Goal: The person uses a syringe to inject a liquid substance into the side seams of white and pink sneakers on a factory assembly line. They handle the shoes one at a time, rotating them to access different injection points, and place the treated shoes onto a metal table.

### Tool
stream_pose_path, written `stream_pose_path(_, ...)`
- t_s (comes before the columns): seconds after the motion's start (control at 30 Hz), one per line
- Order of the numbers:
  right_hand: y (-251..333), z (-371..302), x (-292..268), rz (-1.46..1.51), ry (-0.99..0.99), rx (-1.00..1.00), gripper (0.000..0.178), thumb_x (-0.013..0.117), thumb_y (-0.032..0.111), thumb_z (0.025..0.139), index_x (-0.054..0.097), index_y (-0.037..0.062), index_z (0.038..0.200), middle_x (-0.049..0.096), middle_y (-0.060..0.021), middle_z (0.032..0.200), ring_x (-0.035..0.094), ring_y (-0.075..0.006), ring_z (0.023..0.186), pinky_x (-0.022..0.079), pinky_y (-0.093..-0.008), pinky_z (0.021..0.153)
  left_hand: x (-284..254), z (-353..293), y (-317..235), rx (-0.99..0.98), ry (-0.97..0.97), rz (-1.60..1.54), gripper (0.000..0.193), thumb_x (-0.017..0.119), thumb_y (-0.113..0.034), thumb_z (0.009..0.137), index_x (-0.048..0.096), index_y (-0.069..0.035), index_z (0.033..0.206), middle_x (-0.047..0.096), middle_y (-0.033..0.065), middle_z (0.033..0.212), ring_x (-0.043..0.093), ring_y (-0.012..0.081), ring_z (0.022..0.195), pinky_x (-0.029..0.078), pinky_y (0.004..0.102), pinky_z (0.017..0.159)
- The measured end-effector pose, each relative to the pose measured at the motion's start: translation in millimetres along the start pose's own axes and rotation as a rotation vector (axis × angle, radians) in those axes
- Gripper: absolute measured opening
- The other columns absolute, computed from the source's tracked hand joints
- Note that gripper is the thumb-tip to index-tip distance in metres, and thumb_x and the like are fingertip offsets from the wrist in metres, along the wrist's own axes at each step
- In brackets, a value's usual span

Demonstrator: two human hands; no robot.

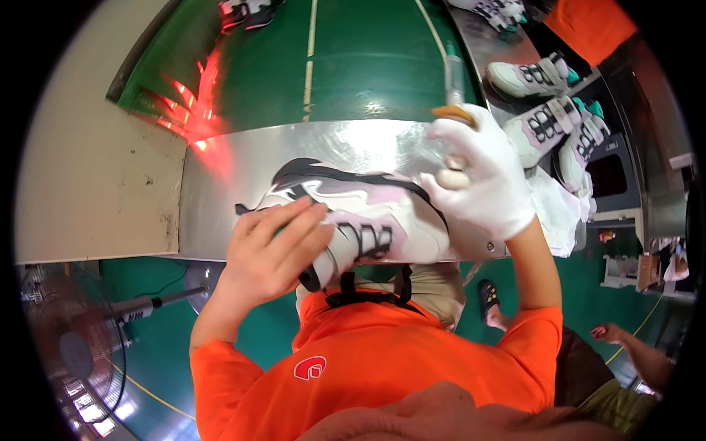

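A white, pale-purple and black sneaker lies on its side on the metal ledge before me. Its toe points right and its dark sole faces the far side. My bare left hand rests its fingers over the heel and collar, holding the shoe; the thumb is hidden. Just beyond the toe, my right hand, in a white glove, has its fingers curled round a clear syringe-like tube with a green tip, pointing away from me. An orange-brown piece shows at the glove's upper fingers; I cannot make out what it is.
A green conveyor belt runs beyond the metal ledge, with dark shoes far along it. Several similar sneakers stand on the right-hand shelf. A beige panel and a fan are at left. Another person's hand shows lower right.
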State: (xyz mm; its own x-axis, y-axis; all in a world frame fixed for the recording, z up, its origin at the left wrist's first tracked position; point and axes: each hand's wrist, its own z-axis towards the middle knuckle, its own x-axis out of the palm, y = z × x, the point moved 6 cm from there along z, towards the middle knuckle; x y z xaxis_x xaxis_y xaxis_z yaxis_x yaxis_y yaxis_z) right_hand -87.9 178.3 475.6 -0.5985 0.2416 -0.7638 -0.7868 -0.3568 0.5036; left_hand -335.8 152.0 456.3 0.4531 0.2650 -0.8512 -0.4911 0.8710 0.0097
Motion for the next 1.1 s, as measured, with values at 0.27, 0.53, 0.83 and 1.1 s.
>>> stream_pose_path(0.27, -47, -147, -46, 0.283, -0.350, 0.257, 0.077, 0.081, 0.013, 0.061, 0.052, 0.0037, 0.131, 0.056, -0.0112, 0.113, 0.060, -0.0214, 0.093, 0.050, -0.0308, 0.084, 2, 69, 36, -0.212, 0.422, -0.325, 0.069, 0.084, -0.025, 0.062, 0.058, -0.007, 0.124, 0.065, 0.0149, 0.116, 0.063, 0.0346, 0.104, 0.050, 0.0403, 0.087)
stream_pose_path(0.53, -82, -223, -17, 0.888, -0.551, 0.572, 0.101, 0.082, 0.018, 0.066, 0.028, 0.0003, 0.150, 0.050, -0.0112, 0.121, 0.056, -0.0200, 0.104, 0.049, -0.0337, 0.091, 132, 187, 52, -0.025, 1.071, -0.776, 0.056, 0.052, -0.046, 0.097, 0.054, -0.005, 0.136, 0.063, 0.0100, 0.127, 0.058, 0.0223, 0.118, 0.044, 0.0395, 0.101)
stream_pose_path(0.83, -84, -229, -11, 0.761, -0.528, 0.588, 0.097, 0.081, 0.010, 0.064, 0.033, 0.0011, 0.147, 0.053, -0.0116, 0.119, 0.060, -0.0230, 0.107, 0.051, -0.0341, 0.090, 184, 152, -8, 0.050, 1.511, -0.721, 0.066, 0.087, -0.039, 0.069, 0.065, -0.002, 0.119, 0.068, 0.0129, 0.113, 0.064, 0.0275, 0.105, 0.050, 0.0343, 0.091)
stream_pose_path(1.1, -58, -199, 1, 0.868, -0.527, 0.541, 0.092, 0.079, 0.005, 0.065, 0.034, 0.0022, 0.145, 0.051, -0.0121, 0.120, 0.059, -0.0222, 0.109, 0.052, -0.0333, 0.090, 83, 138, -17, 0.039, 0.817, -0.683, 0.050, 0.087, -0.032, 0.063, 0.068, -0.004, 0.100, 0.067, 0.0104, 0.096, 0.065, 0.0283, 0.092, 0.051, 0.0354, 0.079)
